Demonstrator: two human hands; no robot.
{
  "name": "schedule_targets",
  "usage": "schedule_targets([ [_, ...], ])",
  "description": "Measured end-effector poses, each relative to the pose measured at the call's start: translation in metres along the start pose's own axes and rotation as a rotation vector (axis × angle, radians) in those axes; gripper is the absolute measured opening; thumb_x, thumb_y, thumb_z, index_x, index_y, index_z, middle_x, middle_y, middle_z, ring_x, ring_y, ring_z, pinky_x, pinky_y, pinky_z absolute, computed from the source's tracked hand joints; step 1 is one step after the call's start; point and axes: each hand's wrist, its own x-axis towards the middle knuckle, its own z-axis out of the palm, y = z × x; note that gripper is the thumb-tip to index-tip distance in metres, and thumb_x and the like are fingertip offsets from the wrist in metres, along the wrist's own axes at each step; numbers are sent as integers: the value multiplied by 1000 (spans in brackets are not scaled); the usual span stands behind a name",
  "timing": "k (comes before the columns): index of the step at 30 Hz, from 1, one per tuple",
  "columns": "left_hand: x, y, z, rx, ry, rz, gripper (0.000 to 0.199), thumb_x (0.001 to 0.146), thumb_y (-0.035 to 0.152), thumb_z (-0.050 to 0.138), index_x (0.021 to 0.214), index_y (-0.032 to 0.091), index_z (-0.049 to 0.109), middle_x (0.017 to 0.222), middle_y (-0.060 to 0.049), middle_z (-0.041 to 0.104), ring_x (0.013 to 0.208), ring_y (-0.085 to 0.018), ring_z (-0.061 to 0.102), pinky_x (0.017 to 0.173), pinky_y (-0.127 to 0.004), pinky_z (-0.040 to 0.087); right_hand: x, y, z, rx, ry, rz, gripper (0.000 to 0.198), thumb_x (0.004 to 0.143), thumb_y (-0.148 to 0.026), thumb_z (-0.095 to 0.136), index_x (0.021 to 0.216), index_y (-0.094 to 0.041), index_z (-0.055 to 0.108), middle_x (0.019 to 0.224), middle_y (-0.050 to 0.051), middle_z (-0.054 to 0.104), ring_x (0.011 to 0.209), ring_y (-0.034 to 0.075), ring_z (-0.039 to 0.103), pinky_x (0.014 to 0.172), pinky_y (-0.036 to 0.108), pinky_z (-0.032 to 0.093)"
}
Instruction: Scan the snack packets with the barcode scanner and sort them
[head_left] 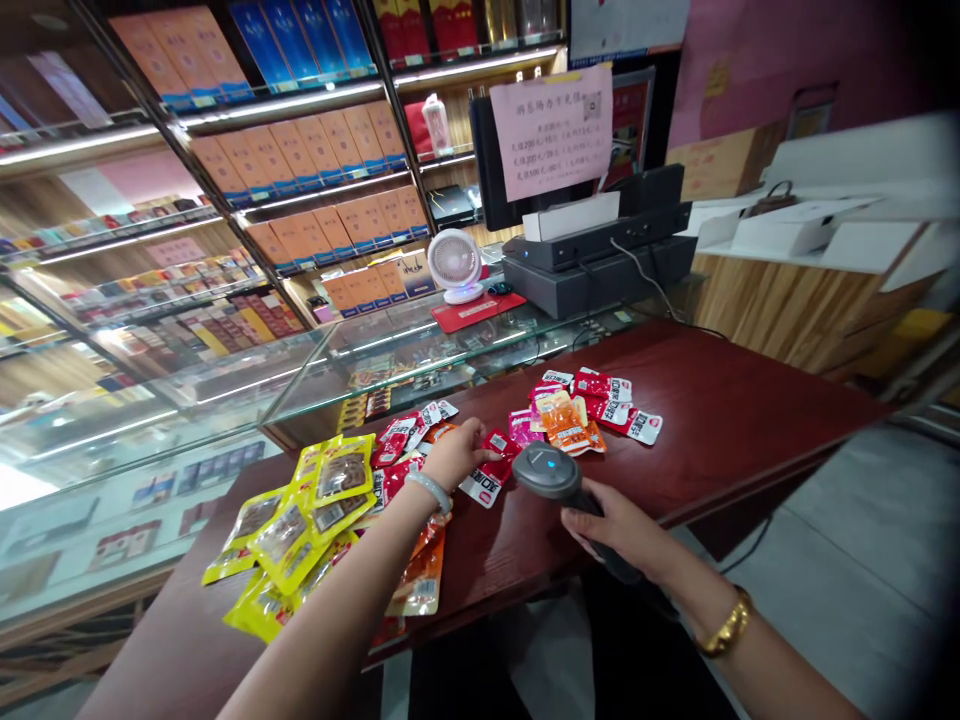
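Observation:
My right hand [619, 525] is wrapped round the handle of a dark grey barcode scanner [546, 466], its head pointing left over the counter and a blue light showing on top. My left hand [456, 458], wearing a pale bangle, pinches a red and white snack packet [482, 490] that lies low at the counter, left of the scanner. Yellow snack packets [345, 470] are heaped left of that forearm. More red packets [397, 440] and orange ones [424, 575] lie around and under the left wrist. Beyond the scanner sits another pile, with an orange packet [566, 425] and red packets [604, 400].
The packets lie on a dark red wooden counter [712, 400]. Behind it stand a glass display case [300, 385], a white fan [454, 262], a monitor with a pink paper sign [555, 130], and a black cash drawer [600, 275]. Shelves of boxed goods [322, 150] line the back.

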Motion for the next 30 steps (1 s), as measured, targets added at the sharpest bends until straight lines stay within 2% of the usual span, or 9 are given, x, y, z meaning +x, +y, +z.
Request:
schedule_targets([
  [8,8,4,6,34,76,54,20,78,21,66,98,21,63,89,-5,71,79,-19,64,66,-26,39,3,4,-7,20,59,-6,46,82,-55,74,102,-16,58,60,-8,49,45,6,39,40,18,32],
  [12,28,9,15,-186,102,4,26,74,32,75,92,20,61,79,0,66,70,-14,60,62,-23,39,6,2,-6,44,57,2,47,82,-55,74,104,-17,57,58,-8,49,44,6,39,40,18,31],
  [16,63,30,36,-536,160,-118,40,66,38,84,91,18,60,68,5,60,60,-10,55,59,-21,40,20,-6,1,82,80,-7,46,81,-58,73,99,-19,55,56,-9,48,43,6,38,40,18,31],
  [19,85,42,44,-706,86,-116,40,72,36,81,101,14,63,73,0,66,63,-11,60,63,-22,46,33,-15,8,143,81,-35,45,81,-58,72,97,-21,53,57,-9,48,43,7,38,40,18,32],
  [21,93,38,37,-562,49,-66,38,83,32,71,115,14,62,85,-6,72,73,-14,66,69,-24,50,40,-19,11,168,85,-43,43,81,-58,73,92,-22,52,57,-9,48,42,7,39,39,19,31],
  [24,93,7,6,-148,89,-57,36,90,27,61,125,19,61,108,-11,73,99,-18,69,89,-29,51,47,-21,13,151,83,-14,44,79,-60,73,82,-23,49,55,-8,48,42,8,39,40,20,31],
  [28,83,-56,-46,112,75,-194,32,79,22,70,110,16,69,125,-22,65,124,-33,57,105,-47,41,52,-17,17,128,67,22,47,77,-62,74,85,-23,50,56,-8,47,42,8,39,40,20,30],
  [30,79,-81,-61,200,3,-253,35,67,25,80,100,16,71,121,-24,67,122,-37,58,103,-49,42,54,-14,20,123,47,15,46,79,-61,73,87,-22,50,57,-9,47,42,7,37,40,20,29],
])
